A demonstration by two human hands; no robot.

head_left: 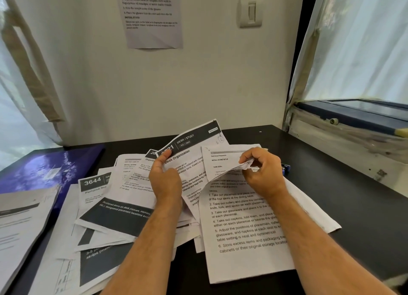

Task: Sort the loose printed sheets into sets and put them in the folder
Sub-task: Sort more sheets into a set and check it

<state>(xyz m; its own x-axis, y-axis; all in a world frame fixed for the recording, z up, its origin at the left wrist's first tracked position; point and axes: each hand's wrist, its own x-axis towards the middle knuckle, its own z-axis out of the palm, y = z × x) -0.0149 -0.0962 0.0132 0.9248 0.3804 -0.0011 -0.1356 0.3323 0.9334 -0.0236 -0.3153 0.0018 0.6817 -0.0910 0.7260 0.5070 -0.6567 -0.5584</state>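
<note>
My left hand (165,178) grips a printed sheet headed "Desk Organization" (191,149) and lifts it off the pile. My right hand (262,173) pinches the curled top edges of a small stack of sheets (225,162), fanning them above a page of numbered steps (245,233). Several loose printed sheets (110,206), some with dark headers such as "3644", lie spread over the black table's left and middle. A purple folder (44,169) lies open at the far left, with sheets (19,219) lying on its near part.
The black table (344,195) runs to a white wall behind. A small blue object (286,169) peeks out past my right hand. A window frame and sill (344,122) stand at the right, curtains at both sides, and a printed notice (152,16) hangs on the wall.
</note>
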